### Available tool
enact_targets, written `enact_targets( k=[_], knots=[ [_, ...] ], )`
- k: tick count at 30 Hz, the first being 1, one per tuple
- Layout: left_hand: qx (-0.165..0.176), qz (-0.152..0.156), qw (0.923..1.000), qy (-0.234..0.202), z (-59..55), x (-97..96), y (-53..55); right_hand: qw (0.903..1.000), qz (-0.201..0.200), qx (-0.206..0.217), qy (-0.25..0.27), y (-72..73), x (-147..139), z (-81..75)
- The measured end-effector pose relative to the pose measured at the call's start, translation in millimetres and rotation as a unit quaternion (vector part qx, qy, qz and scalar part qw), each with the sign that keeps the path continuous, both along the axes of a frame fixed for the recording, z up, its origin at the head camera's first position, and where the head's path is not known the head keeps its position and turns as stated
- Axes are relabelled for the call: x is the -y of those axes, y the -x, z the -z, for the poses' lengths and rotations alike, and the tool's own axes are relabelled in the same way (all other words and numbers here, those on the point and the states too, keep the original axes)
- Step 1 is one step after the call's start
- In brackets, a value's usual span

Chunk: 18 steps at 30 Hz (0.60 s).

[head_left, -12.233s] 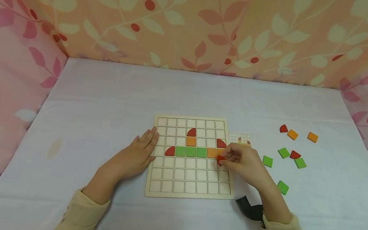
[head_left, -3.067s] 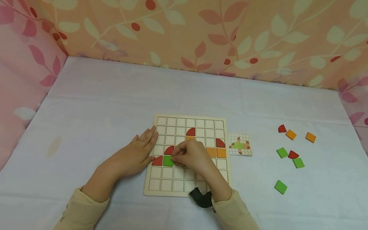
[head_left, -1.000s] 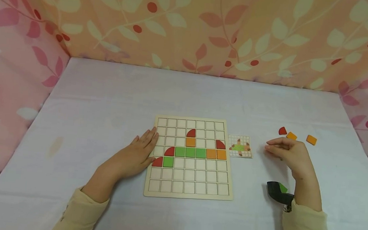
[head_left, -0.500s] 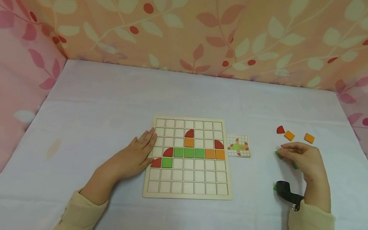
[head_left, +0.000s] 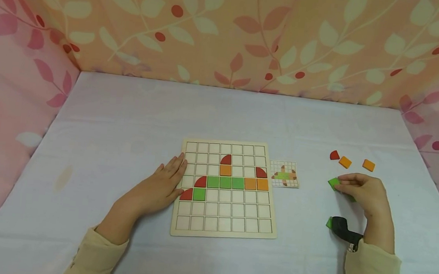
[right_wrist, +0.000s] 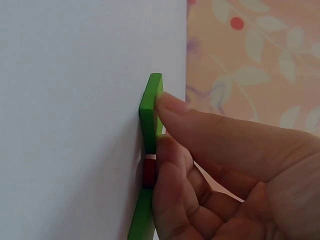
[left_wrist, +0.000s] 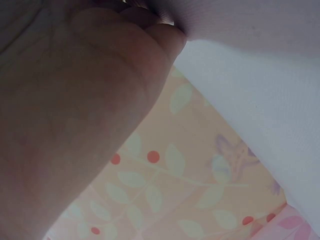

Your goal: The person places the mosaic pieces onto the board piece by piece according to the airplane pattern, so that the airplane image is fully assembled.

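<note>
Listener: What is the head view showing?

Describer: A person is working at a white counter. The left grip is lying released, its straight fingers resting on the left edge of a gridded board. Well to the board's right, the right grip is pinching a green tile between thumb and finger, down at the counter. A pattern card is lying just beside the board.

Listener: Any other pieces?

Describer: Red, orange and green inset pieces are filling some of the board's cells. Beyond the right grip, a red quarter-round and two orange tiles are lying loose.

Listener: The left wrist view?

Describer: It is showing the left grip's shadowed underside and floral cloth; the board is not appearing.

Listener: The right wrist view?

Describer: Thumb and finger are touching the green tile. A red piece and a second green tile are lying close by, partly covered.

Listener: Which step is this?

Describer: Seemingly, the person is picking up a tile. The next move is probably calling for a firm pinch and a lift that is leaving the neighbouring pieces undisturbed.
</note>
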<state>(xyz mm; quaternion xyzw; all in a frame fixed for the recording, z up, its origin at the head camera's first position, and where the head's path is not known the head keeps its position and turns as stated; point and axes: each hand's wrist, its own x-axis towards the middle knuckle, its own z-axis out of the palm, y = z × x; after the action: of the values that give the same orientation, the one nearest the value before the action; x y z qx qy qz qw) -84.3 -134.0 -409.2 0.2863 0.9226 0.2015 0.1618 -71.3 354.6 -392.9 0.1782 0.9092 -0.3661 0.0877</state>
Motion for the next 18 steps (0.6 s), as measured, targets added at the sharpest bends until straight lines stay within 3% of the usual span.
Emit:
enact_targets(
  k=[18],
  knots=[
    [0.015, -0.004, 0.9998, 0.014, -0.2, -3.6, 3.1, 0.9986, -0.034, -0.005, -0.04, 1.2, 5.3, -2.2]
  ],
)
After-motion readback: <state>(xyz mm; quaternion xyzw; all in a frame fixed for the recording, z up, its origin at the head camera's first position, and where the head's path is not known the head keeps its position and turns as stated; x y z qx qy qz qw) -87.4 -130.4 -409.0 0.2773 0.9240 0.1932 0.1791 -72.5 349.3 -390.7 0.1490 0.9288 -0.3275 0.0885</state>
